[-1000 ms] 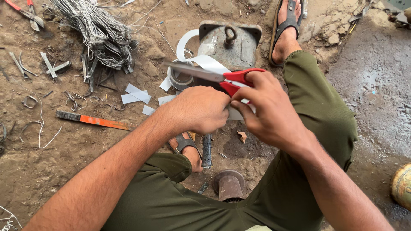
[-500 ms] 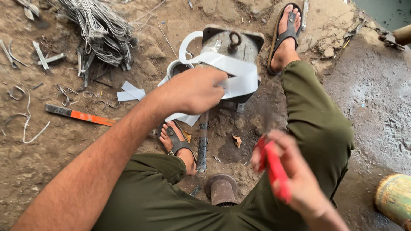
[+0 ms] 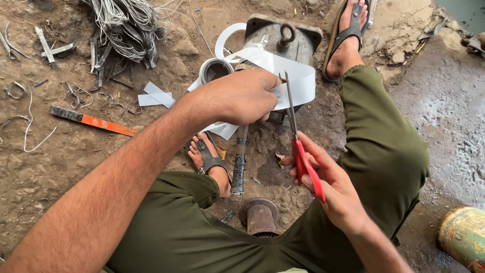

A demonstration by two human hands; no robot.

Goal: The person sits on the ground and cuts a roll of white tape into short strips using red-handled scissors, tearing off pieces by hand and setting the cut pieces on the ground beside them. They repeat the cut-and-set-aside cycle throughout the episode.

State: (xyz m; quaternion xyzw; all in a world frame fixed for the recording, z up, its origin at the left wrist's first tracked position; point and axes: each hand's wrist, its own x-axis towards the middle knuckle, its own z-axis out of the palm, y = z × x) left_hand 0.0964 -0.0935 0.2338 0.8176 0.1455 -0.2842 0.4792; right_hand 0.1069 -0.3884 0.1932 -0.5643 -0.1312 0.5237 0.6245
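Presently: left hand (image 3: 242,96) pinching white strip (image 3: 298,81) at twelve o'clock over the metal block (image 3: 268,35), right hand (image 3: 333,189) gripping red scissors (image 3: 298,141), blades at strip's edge; cutting step, next needing squared blades.

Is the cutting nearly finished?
Partly. Cut white pieces already lie on the dirt. Now the left hand holds the white strip while the right hand sets red scissors against it. A roll remains uncut.
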